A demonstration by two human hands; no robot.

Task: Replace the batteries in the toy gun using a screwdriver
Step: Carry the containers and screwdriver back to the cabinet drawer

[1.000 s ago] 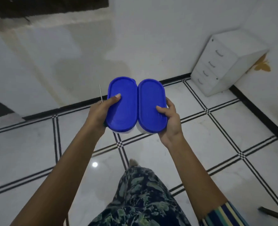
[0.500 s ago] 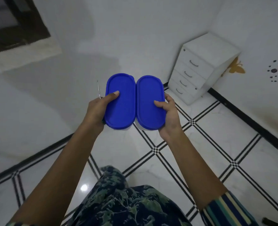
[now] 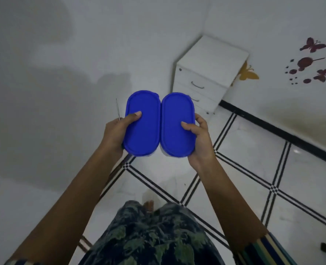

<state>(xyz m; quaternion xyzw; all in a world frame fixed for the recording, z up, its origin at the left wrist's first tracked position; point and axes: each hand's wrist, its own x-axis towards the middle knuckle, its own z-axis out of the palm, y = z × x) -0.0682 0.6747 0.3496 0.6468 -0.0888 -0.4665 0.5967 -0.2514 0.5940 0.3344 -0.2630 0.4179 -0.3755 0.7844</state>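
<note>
Fingers (image 3: 133,117) of both hands clamp two blue-lidded boxes side by side above the tiled floor (image 3: 254,159).
Left hand (image 3: 114,134) wraps the left box (image 3: 143,123), thumb flat on its lid, other fingers hidden beneath; right hand (image 3: 200,138) grips the right box (image 3: 177,123) likewise. The lids touch along their long edges and hide the contents. A thin metal shaft (image 3: 117,109), probably the screwdriver, juts up behind the left hand, handle out of sight. Behind, the boxes partly block a white drawer unit (image 3: 206,73); a striped sleeve (image 3: 263,249) is cut off.
</note>
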